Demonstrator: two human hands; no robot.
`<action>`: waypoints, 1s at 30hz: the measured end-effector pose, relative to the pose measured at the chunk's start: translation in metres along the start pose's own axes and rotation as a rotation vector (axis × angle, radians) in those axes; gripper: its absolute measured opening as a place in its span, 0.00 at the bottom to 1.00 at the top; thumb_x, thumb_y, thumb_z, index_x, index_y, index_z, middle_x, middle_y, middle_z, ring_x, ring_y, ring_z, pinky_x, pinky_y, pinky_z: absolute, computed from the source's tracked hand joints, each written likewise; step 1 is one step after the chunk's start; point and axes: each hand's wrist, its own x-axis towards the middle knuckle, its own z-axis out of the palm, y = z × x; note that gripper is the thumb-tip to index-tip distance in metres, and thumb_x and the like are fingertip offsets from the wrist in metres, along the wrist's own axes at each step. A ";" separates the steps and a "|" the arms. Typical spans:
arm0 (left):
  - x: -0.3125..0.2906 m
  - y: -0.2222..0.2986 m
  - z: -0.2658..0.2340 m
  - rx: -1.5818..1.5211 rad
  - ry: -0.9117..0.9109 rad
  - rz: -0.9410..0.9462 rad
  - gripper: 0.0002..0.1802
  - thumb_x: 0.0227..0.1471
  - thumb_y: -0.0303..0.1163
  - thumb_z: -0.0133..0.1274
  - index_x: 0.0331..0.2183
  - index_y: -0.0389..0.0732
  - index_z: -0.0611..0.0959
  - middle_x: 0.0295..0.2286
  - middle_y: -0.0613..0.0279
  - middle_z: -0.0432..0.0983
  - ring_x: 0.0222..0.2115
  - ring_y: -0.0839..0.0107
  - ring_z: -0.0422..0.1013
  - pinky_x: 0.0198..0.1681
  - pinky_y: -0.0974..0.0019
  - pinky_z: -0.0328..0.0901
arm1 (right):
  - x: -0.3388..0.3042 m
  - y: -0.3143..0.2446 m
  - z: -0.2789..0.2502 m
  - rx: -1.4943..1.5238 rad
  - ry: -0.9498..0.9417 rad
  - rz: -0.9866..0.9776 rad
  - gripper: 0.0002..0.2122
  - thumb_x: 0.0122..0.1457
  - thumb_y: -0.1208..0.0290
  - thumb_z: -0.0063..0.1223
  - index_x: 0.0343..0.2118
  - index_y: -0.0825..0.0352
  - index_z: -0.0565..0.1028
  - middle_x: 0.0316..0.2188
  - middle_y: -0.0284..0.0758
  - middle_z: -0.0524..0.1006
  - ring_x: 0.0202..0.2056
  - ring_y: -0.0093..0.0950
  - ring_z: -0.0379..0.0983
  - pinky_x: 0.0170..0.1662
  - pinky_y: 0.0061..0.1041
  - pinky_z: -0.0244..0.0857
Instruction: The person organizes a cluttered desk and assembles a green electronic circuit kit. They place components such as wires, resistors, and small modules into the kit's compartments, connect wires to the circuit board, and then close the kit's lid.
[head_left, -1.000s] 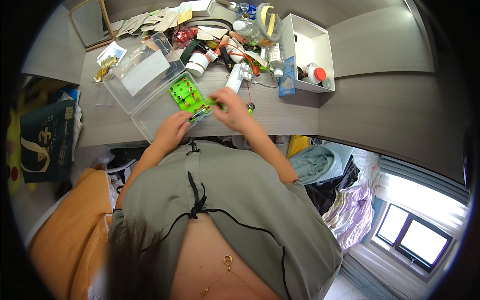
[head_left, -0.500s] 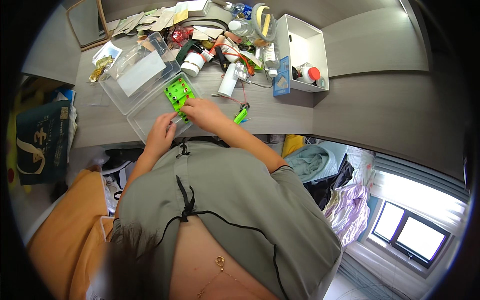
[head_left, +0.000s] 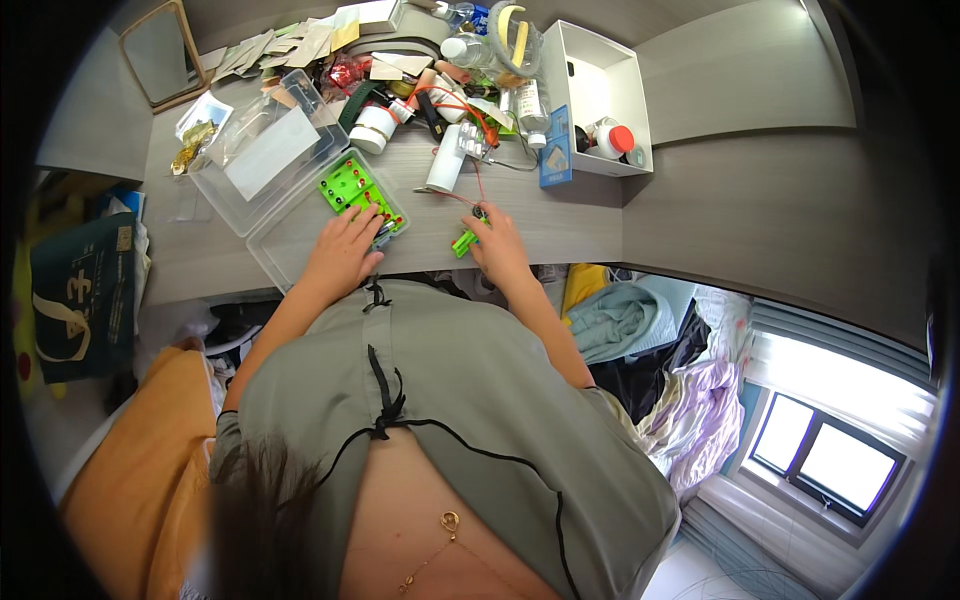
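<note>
A bright green board [head_left: 346,181] with small red and dark round parts lies inside a clear plastic box [head_left: 268,250] on the desk. My left hand [head_left: 342,250] rests on the board's near end, its fingers stretched out and covering part of it. To the right, my right hand [head_left: 502,250] has its fingertips closed on a small green plastic piece [head_left: 463,243] at the desk's front. A small dark round part [head_left: 479,212] sits just beyond that piece, with a thin red wire running to it. My fingers hide some of the piece.
An open clear lid [head_left: 225,185] lies left of the box. Behind are a white cylinder [head_left: 446,160], a white jar [head_left: 373,130] and a jumble of bottles, cards and cords. A white open box [head_left: 640,100] holding a red-capped bottle stands at the back right.
My right hand has left the green board and moved right to the small green piece. My left hand has shifted forward onto the board's near end.
</note>
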 end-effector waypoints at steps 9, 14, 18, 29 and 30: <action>0.007 -0.002 0.010 0.091 -0.023 -0.029 0.34 0.55 0.44 0.52 0.60 0.45 0.65 0.63 0.60 0.55 0.62 0.51 0.51 0.65 0.49 0.44 | 0.016 0.029 0.036 0.162 0.298 0.018 0.19 0.45 0.82 0.53 0.43 0.62 0.76 0.49 0.40 0.70 0.45 0.42 0.69 0.50 0.37 0.64; 0.002 -0.004 -0.002 0.023 0.048 -0.022 0.32 0.55 0.42 0.52 0.60 0.44 0.66 0.63 0.54 0.53 0.62 0.47 0.51 0.64 0.48 0.47 | 0.035 0.013 0.022 0.222 0.354 -0.067 0.19 0.46 0.82 0.52 0.44 0.64 0.76 0.42 0.41 0.72 0.44 0.41 0.69 0.49 0.37 0.64; -0.014 -0.019 -0.007 -0.205 0.258 -0.171 0.28 0.57 0.37 0.50 0.58 0.41 0.68 0.59 0.47 0.58 0.58 0.48 0.57 0.60 0.52 0.54 | 0.053 -0.037 0.004 0.274 0.263 -0.218 0.18 0.47 0.81 0.52 0.44 0.64 0.76 0.38 0.40 0.74 0.43 0.40 0.70 0.47 0.37 0.65; -0.054 -0.038 -0.001 -0.662 0.120 -0.583 0.15 0.60 0.36 0.48 0.43 0.36 0.78 0.37 0.51 0.74 0.37 0.60 0.70 0.42 0.62 0.66 | 0.078 -0.128 0.066 0.157 -0.204 -0.716 0.22 0.49 0.66 0.60 0.50 0.60 0.73 0.36 0.36 0.74 0.43 0.38 0.70 0.47 0.36 0.65; -0.054 -0.033 -0.003 -0.551 0.116 -0.516 0.15 0.60 0.37 0.48 0.42 0.37 0.78 0.37 0.51 0.74 0.37 0.58 0.71 0.43 0.61 0.66 | 0.078 -0.125 0.068 0.193 -0.189 -0.742 0.21 0.50 0.66 0.60 0.49 0.60 0.73 0.37 0.36 0.75 0.43 0.38 0.71 0.47 0.37 0.65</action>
